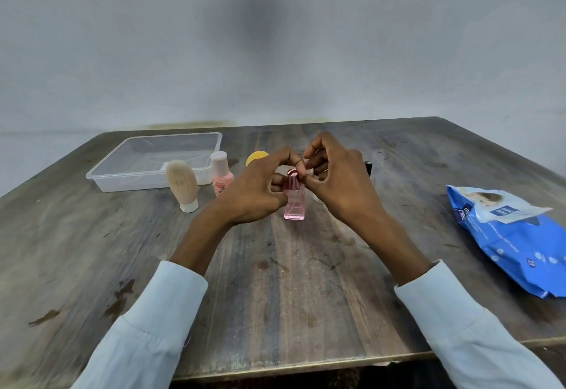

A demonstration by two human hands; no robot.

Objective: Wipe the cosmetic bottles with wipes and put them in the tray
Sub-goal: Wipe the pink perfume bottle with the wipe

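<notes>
Pink bottle (294,201) is standing upright at frame centre, cap pointing up; left hand (257,188) is gripping its body, right hand (337,180) is pinching its cap.

table (275,281): worn wood, matt, streaked grain, dark stains
tray (147,182), upper left: clear plastic, smooth, faint sheen
pink bottle (294,201), centre: transparent, glossy, cap with metallic shine
beige tube (182,181): matt plastic, pale cap
wipes pack (517,244), right: blue plastic film, glossy, crinkled
sleeves (159,327): pale cloth, matt
</notes>
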